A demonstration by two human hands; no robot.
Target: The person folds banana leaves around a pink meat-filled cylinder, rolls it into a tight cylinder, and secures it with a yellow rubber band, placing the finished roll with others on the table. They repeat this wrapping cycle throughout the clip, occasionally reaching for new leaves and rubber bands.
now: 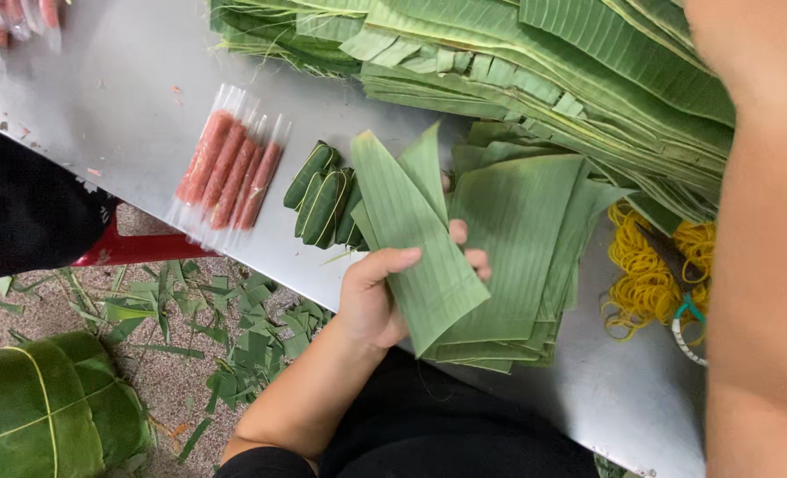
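My left hand (377, 296) holds two narrow strips of green banana leaf (411, 221) upright over the table's near edge, thumb in front and fingers behind. Just behind the strips lies a stack of cut leaf pieces (522, 257). To the left of my hand sit a few small leaf-wrapped parcels (322, 199) and several pink sausage sticks in clear plastic (225, 168). My right forearm (765, 248) fills the right edge, blurred and close; its hand is out of frame.
A metal table (119, 97) carries a big pile of long banana leaves (544, 62), yellow rubber bands (641, 274) and teal-handled scissors (681, 296). Another person's hands (13, 26) hold wrapped sausages at top left. Leaf scraps (234, 327), a tied leaf bundle (48, 407) and a red stool (137, 252) are on the floor.
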